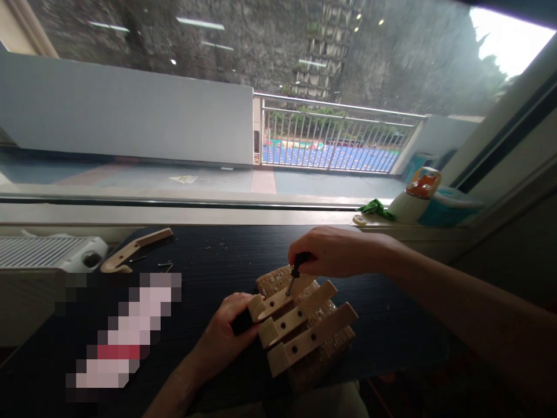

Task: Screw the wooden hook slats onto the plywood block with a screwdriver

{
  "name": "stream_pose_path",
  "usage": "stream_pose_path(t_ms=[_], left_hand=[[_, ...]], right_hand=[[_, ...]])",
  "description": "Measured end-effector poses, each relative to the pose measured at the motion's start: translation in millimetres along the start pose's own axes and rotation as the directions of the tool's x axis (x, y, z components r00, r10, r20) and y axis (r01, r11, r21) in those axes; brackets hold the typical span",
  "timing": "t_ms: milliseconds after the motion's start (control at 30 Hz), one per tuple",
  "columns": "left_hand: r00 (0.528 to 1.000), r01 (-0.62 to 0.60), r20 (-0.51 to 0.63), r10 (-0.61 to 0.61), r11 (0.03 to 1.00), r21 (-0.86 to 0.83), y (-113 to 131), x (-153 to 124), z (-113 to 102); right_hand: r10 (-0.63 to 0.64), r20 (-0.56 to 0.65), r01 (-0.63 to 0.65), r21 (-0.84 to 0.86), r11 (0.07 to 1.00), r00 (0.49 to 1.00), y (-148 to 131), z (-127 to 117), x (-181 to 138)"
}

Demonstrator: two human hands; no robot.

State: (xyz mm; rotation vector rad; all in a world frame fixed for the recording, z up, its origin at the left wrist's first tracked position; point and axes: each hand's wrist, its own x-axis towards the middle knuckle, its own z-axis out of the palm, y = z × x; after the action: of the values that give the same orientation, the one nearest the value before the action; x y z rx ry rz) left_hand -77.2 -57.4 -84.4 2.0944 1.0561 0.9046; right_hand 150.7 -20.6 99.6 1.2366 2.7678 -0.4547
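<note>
Head view: R hand (319, 252) has fingers wrapped round blk screwdriver (296, 269), tip down at far wooden hook (281, 300); L hand (230, 322) grasps same hook's near end. It's w/ two more wooden hooks (324, 330) across brown textured block (272, 280) on dk table (209, 273). Loose hook (139, 242) + screws (166, 265) far L. Sill, R: white jug (407, 206) w/ orange top, teal tub (450, 206); can't tell contents.
</note>
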Motion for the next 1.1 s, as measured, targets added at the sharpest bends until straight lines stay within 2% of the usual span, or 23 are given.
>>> stream_pose_path(t_ms=[167, 400, 567, 800, 933, 1100], left_hand=[[1.0, 0.01, 0.0, -0.01, 1.0, -0.007, 2.0, -0.2, -0.9], [0.999, 0.003, -0.046, -0.004, 1.0, -0.029, -0.3, 1.4, -1.6], [0.999, -0.003, -0.052, 0.004, 1.0, 0.006, -2.1, 1.2, -0.6], [0.996, -0.014, -0.082, 0.022, 0.996, 0.089, -2.8, 0.7, 1.1], [0.995, -0.035, -0.087, 0.044, 0.995, 0.095, 1.2, 1.2, 0.7], [0.998, -0.026, -0.06, 0.031, 0.997, 0.078, 4.9, 0.7, 0.2]], right_hand=[[0.021, 0.013, -0.02, -0.011, 1.0, 1.0, -1.8, 1.7, 0.2], [0.035, 0.001, -0.035, -0.122, 0.992, 0.999, -5.3, -2.7, 0.4], [0.024, 0.04, -0.019, -0.124, 0.992, 0.999, -8.3, -2.4, 0.4], [0.065, 0.015, -0.062, -0.14, 0.988, 0.998, -12.3, 4.5, -1.7], [0.095, 0.029, -0.09, -0.142, 0.986, 0.995, -14.2, 3.5, -2.0], [0.074, 0.03, -0.069, -0.14, 0.988, 0.997, -14.5, 3.4, 1.6]])
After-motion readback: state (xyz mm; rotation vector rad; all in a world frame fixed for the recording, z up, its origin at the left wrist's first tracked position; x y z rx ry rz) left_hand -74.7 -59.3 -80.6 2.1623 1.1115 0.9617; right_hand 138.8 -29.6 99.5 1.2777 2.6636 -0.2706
